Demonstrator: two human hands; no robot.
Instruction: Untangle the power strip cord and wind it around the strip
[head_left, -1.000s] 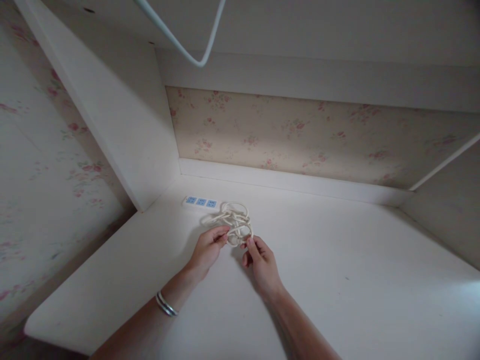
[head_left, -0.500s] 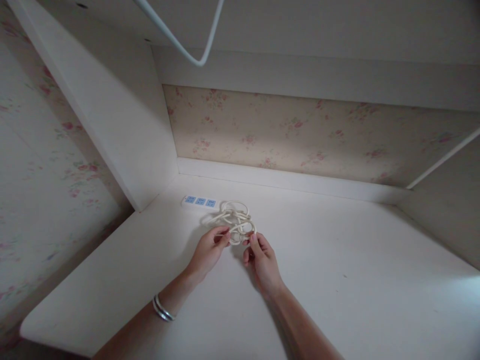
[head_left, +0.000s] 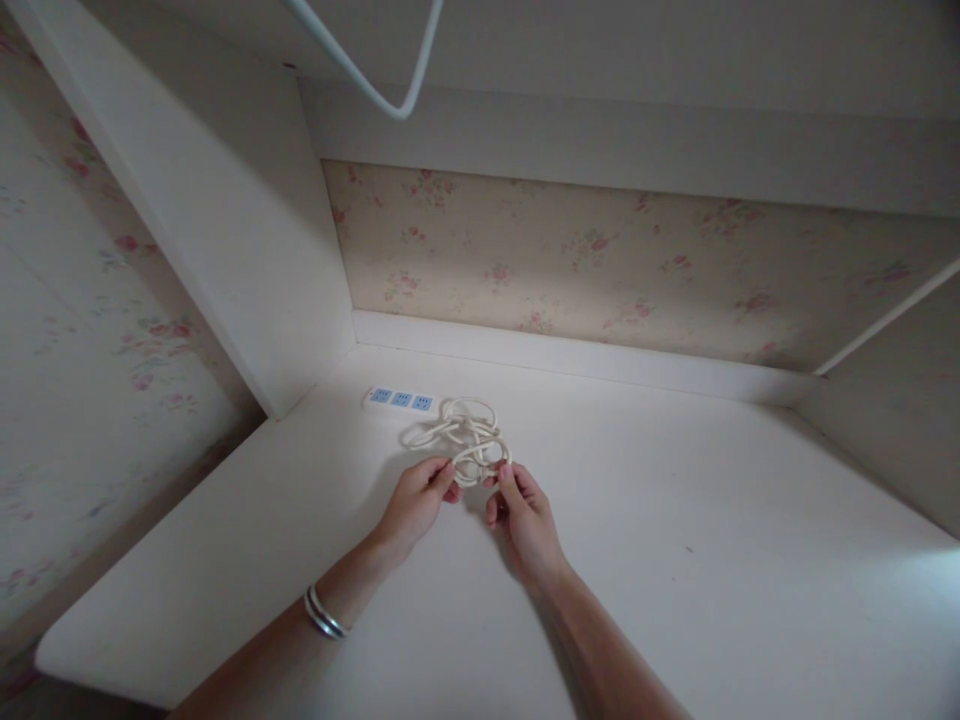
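A white power strip (head_left: pixel 402 400) with three blue sockets lies on the white desktop. Its cream power cord (head_left: pixel 471 408) is bunched in tangled loops to the right of the strip. My left hand (head_left: pixel 416 505) pinches the near left side of a cord loop between thumb and fingers. On the loop's right side, my right hand (head_left: pixel 525 515) grips the cord with thumb and forefinger, its other fingers curled. The cord's plug cannot be made out among the loops and fingers.
White desktop (head_left: pixel 712 500) spreads around the hands, with a rounded left corner. A white side panel (head_left: pixel 247 230) stands at the left, and a low ledge (head_left: pixel 570 350) runs along the back. Overhead hangs a pale bent rod (head_left: pixel 401 108). Floral wallpaper (head_left: pixel 495 250) covers the back wall.
My left fingers have shifted slightly left along the cord loop. The cord to the left of the tangle now lies in a wider loop. My right hand has barely moved.
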